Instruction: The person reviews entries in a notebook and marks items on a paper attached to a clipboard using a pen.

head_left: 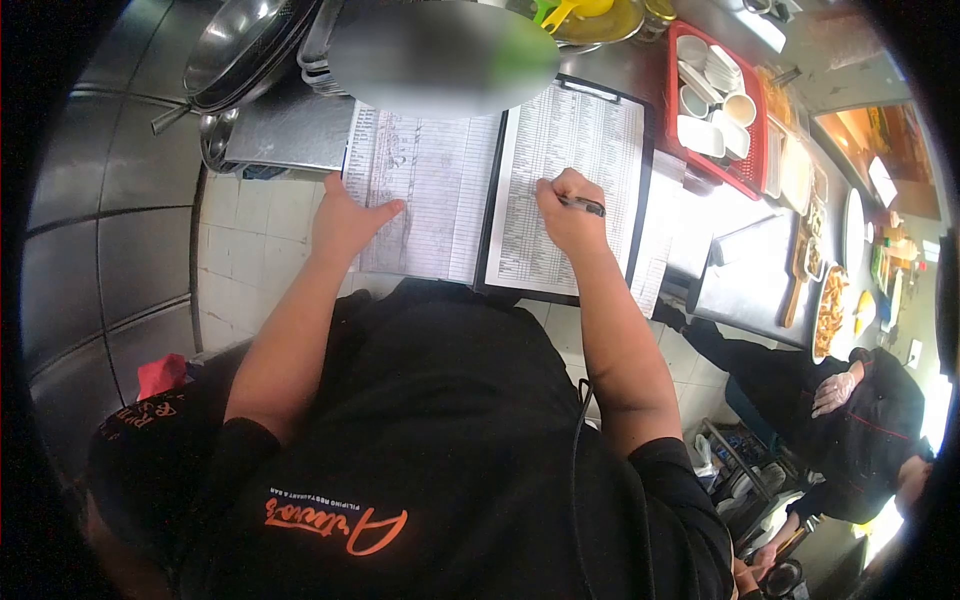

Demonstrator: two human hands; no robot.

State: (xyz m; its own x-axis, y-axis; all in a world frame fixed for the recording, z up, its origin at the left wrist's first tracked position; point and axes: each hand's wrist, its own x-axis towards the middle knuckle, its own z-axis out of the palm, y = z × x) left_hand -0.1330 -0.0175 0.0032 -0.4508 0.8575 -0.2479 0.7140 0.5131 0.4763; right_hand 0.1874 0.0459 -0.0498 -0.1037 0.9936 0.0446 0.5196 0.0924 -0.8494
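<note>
My right hand (pixel 574 212) is closed around a dark pen (pixel 584 205), over a printed list (pixel 540 240) of small rows. That list lies on a black clipboard (pixel 646 130) with a clip along its far edge. The clipboard rests on the right part of an open ruled notebook (pixel 440 220), whose left page carries handwriting. At the notebook's left edge, my left hand (pixel 352 215) grips it, thumb on the page and the other fingers partly hidden.
Pans (pixel 235 60) stand at the far left beside a metal counter (pixel 290 130). Right of the clipboard, a red basket (pixel 674 90) holds white dishes. Further right are a wooden board (pixel 795 270) and a food tray (pixel 832 310). A gloved co-worker (pixel 850 420) is at lower right.
</note>
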